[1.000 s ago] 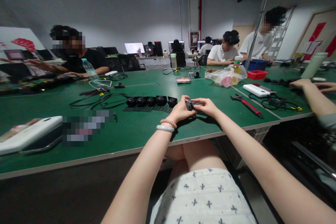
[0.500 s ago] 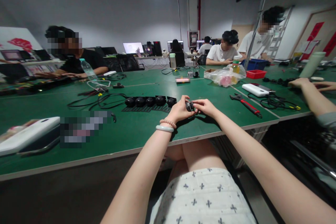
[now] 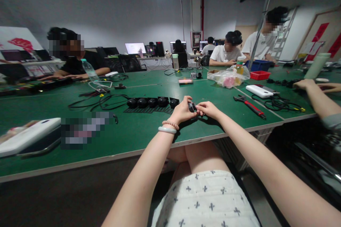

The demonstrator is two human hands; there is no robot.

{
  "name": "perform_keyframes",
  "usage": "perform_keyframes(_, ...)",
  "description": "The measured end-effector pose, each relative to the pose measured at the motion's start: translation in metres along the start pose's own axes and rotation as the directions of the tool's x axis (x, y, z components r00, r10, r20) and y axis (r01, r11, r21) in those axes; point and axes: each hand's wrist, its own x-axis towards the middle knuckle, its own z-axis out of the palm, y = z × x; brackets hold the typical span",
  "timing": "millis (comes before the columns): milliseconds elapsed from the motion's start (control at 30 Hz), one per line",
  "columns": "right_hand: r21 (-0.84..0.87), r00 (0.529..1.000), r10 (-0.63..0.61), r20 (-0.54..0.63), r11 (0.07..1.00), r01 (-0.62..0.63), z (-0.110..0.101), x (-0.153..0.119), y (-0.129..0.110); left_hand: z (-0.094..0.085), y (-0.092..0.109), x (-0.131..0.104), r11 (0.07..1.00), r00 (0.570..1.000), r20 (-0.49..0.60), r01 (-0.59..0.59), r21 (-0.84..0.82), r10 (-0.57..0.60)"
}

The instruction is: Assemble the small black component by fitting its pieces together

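Between thumb and fingers my left hand [image 3: 183, 111] grips a small black part [image 3: 191, 106], just above the front of the green table [image 3: 144, 131]. My right hand [image 3: 209, 109] meets it from the right, its thumb and forefinger pinched together at the part's edge. Whether those fingertips hold a separate tiny piece is too small to tell. Just left of my left hand lies a row of several black rounded parts [image 3: 152, 103], with dark ribbed strips [image 3: 149, 110] along their front.
A red-handled adjustable wrench [image 3: 250, 107], a white power bank [image 3: 259, 91] and coiled black cables [image 3: 285, 103] lie to the right. Further back sit a plastic bag [image 3: 227, 78] and a red tray [image 3: 260, 75]. A co-worker's hand [image 3: 306, 85] rests at far right.
My right fingertips have shifted slightly at the edge of the black part, and the part has turned a little in my left hand. The rest looks the same.
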Motion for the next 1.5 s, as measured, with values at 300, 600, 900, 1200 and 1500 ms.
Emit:
perform_keyframes(300, 0.044, 0.998, 0.020, 0.054, 0.999, -0.022, 0.002, -0.004, -0.008, -0.002, -0.004, 0.002, 0.999, 0.999, -0.011, 0.039, -0.013, -0.039)
perform_keyframes(600, 0.027, 0.998, -0.011, 0.055, 1.000, 0.010, 0.003, -0.002, -0.001, -0.002, -0.003, 0.002, 0.997, 0.998, 0.007, 0.069, 0.029, -0.069)
perform_keyframes(900, -0.013, 0.999, -0.052, -0.007, 0.999, 0.052, 0.002, -0.002, -0.007, -0.002, -0.006, 0.003, 0.998, 0.999, -0.005, 0.036, -0.048, -0.036)
perform_keyframes(1200, 0.011, 0.994, -0.107, 0.003, 0.994, 0.107, 0.001, 0.000, -0.005, -0.001, -0.006, 0.002, 0.998, 0.998, -0.008, 0.055, -0.031, -0.055)
perform_keyframes(1500, 0.131, 0.995, -0.100, 0.024, 0.987, 0.096, 0.001, -0.004, -0.013, -0.001, -0.009, 0.001, 0.998, 0.998, 0.004, 0.058, -0.008, -0.058)
